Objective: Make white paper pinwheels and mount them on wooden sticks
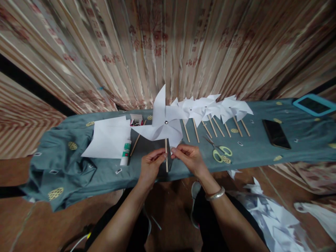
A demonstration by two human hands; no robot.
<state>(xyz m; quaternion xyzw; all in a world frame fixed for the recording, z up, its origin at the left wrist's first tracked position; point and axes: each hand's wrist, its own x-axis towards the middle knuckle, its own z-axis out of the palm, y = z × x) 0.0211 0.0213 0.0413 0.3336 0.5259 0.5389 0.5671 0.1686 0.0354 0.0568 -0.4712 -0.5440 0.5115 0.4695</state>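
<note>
A white paper pinwheel with a metal pin at its centre is held upright over the cloth-covered table. My left hand pinches its wooden stick between thumb and fingers. On the other side, my right hand has its fingers closed on the lower tip of a paper blade. Left of the pinwheel lie a glue stick, white paper sheets and a small box of metal pins. Scissors with green handles rest to the right of my right hand.
Several finished pinwheels lie in a row along the back of the table. A loose stick is near the pin box. At right are a black phone and a blue-framed device. More paper pinwheels are on the floor.
</note>
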